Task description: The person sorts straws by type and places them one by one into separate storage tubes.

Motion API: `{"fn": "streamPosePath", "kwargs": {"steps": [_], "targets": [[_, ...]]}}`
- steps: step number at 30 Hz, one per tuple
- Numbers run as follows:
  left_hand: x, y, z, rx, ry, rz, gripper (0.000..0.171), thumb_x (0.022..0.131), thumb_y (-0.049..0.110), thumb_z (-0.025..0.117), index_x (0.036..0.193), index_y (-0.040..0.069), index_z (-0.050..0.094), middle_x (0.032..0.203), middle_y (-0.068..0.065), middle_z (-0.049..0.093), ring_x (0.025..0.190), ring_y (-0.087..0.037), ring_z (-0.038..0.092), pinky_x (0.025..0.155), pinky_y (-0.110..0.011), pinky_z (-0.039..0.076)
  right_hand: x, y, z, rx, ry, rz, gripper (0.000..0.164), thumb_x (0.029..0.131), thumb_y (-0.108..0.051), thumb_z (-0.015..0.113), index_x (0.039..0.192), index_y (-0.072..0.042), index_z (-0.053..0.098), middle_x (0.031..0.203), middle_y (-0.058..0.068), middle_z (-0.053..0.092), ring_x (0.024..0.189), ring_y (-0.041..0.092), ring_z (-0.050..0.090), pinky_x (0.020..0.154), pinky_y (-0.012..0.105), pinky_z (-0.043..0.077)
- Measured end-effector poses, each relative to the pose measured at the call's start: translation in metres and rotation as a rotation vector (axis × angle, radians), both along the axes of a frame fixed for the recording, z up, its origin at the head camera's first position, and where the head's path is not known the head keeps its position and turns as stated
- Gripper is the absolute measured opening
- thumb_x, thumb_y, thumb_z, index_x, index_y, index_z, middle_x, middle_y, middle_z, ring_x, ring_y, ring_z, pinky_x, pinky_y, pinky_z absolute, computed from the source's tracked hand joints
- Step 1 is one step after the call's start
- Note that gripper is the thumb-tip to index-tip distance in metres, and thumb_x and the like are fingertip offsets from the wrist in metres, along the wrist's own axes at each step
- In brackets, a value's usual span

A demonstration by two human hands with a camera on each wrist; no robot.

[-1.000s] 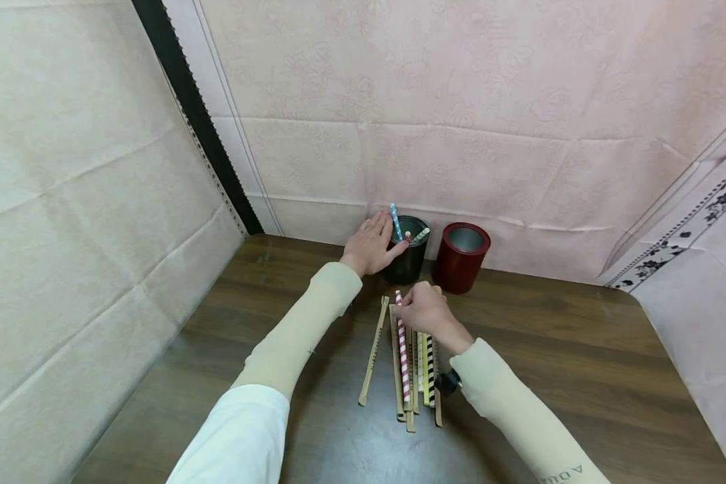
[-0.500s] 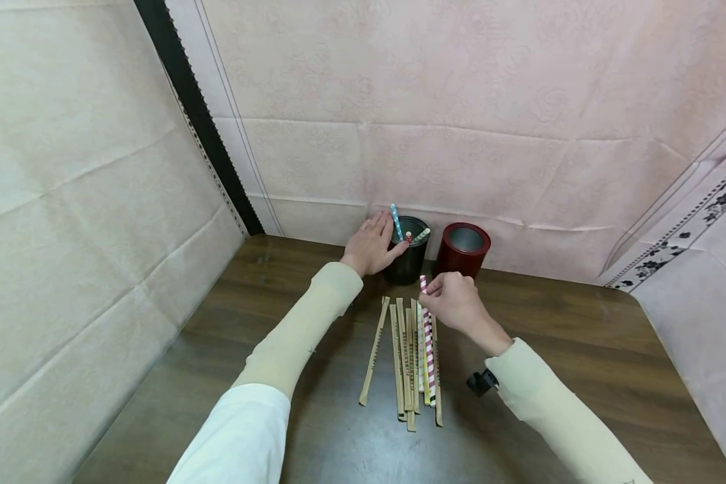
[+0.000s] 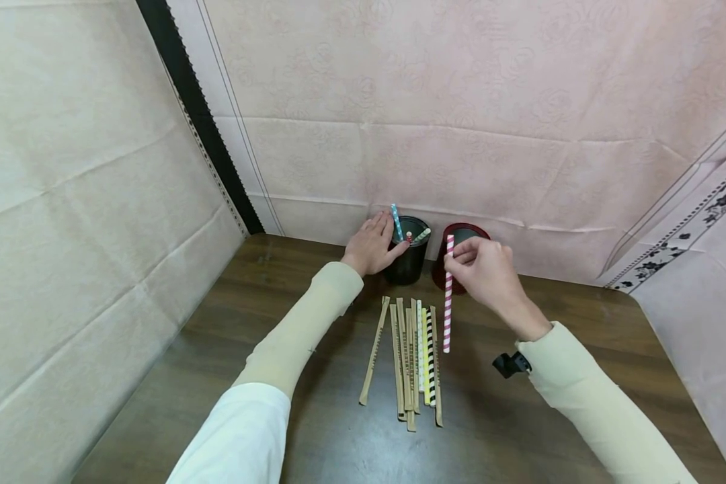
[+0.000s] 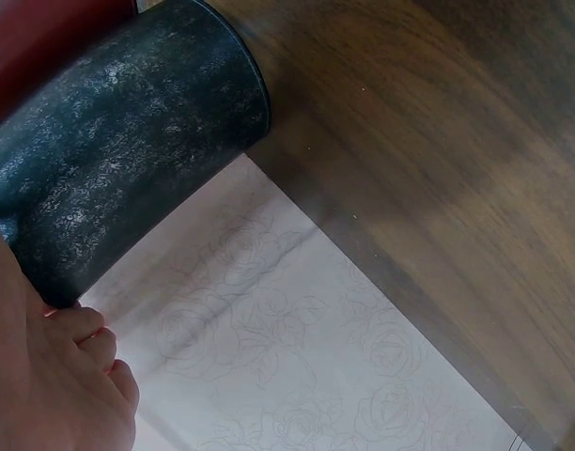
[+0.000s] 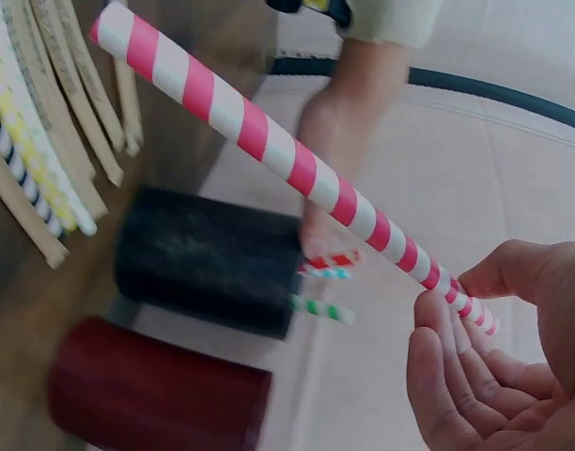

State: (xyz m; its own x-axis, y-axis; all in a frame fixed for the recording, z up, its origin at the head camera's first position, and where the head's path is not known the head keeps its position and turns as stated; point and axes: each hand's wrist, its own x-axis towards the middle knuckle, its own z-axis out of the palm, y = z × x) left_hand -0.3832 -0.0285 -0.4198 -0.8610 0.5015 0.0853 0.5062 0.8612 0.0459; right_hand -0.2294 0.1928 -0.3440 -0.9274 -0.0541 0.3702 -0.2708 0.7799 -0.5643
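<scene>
In my right hand (image 3: 487, 272) I pinch a pink-and-white striped paper straw (image 3: 448, 312) near its top end, between thumb and fingers. It hangs in front of the red cup (image 3: 440, 277), and its whole length shows in the right wrist view. My left hand (image 3: 369, 245) rests against the left side of the black cup (image 3: 407, 272), its fingers extended and its thumb across the near rim. Out of that cup stick a blue straw (image 3: 396, 222), a red-patterned straw (image 5: 334, 261) and a green-and-white striped straw (image 5: 323, 309).
Several straws in brown paper sleeves (image 3: 400, 363) lie side by side on the wooden table (image 3: 266, 376), with a yellow straw (image 3: 425, 356) and a black-and-white striped straw (image 3: 431, 363) among them. One sleeved straw (image 3: 374, 353) lies apart at left. Patterned cloth (image 3: 460, 134) hangs behind the cups.
My right hand has lifted the pink-and-white straw from the row and carried it right and up, in front of the red cup. My left hand has stayed at the black cup.
</scene>
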Motion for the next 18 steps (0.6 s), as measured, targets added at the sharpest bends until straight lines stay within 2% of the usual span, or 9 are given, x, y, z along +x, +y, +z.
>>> {"fn": "streamPosePath", "kwargs": {"steps": [3, 6, 8, 14, 18], "targets": [[0.000, 0.000, 0.001, 0.002, 0.005, -0.005, 0.089, 0.110, 0.066, 0.018, 0.169, 0.001, 0.008, 0.179, -0.014, 0.011, 0.168, -0.027, 0.009, 0.136, -0.039, 0.013, -0.001, 0.001, 0.014, -0.021, 0.070, -0.005, 0.014, 0.095, -0.014, 0.074, 0.095, -0.001, 0.075, 0.087, 0.016, 0.080, 0.075, 0.027, 0.078, 0.064, 0.024, 0.062], [0.000, 0.000, 0.000, 0.000, -0.002, -0.003, 0.089, 0.110, 0.067, 0.017, 0.169, 0.001, 0.007, 0.179, -0.014, 0.009, 0.168, -0.027, 0.007, 0.137, -0.039, 0.012, -0.003, 0.002, 0.028, -0.041, 0.147, 0.000, 0.014, 0.095, -0.013, 0.074, 0.096, 0.001, 0.076, 0.087, 0.018, 0.080, 0.075, 0.030, 0.078, 0.063, 0.008, 0.053], [0.000, 0.000, 0.000, -0.003, -0.009, 0.001, 0.089, 0.109, 0.068, 0.016, 0.170, 0.002, 0.006, 0.179, -0.014, 0.008, 0.168, -0.026, 0.006, 0.137, -0.038, 0.011, -0.004, 0.001, 0.037, -0.060, 0.188, 0.010, 0.014, 0.095, -0.011, 0.073, 0.097, 0.003, 0.075, 0.088, 0.019, 0.080, 0.076, 0.031, 0.078, 0.062, 0.002, 0.048], [0.000, 0.000, 0.001, -0.014, -0.006, 0.003, 0.089, 0.110, 0.067, 0.016, 0.169, 0.002, 0.006, 0.179, -0.014, 0.008, 0.168, -0.026, 0.006, 0.137, -0.038, 0.011, -0.006, -0.006, 0.060, -0.108, 0.301, 0.021, 0.014, 0.095, -0.009, 0.072, 0.099, 0.004, 0.075, 0.089, 0.020, 0.079, 0.075, 0.028, 0.075, 0.065, 0.000, 0.046], [-0.001, 0.000, 0.001, -0.022, 0.001, 0.000, 0.090, 0.110, 0.067, 0.017, 0.169, 0.001, 0.006, 0.179, -0.015, 0.009, 0.168, -0.027, 0.007, 0.137, -0.038, 0.012, -0.011, -0.012, 0.072, -0.126, 0.391, 0.011, 0.015, 0.095, -0.010, 0.072, 0.098, 0.004, 0.074, 0.087, 0.017, 0.079, 0.071, 0.011, 0.069, 0.066, 0.001, 0.048]]}}
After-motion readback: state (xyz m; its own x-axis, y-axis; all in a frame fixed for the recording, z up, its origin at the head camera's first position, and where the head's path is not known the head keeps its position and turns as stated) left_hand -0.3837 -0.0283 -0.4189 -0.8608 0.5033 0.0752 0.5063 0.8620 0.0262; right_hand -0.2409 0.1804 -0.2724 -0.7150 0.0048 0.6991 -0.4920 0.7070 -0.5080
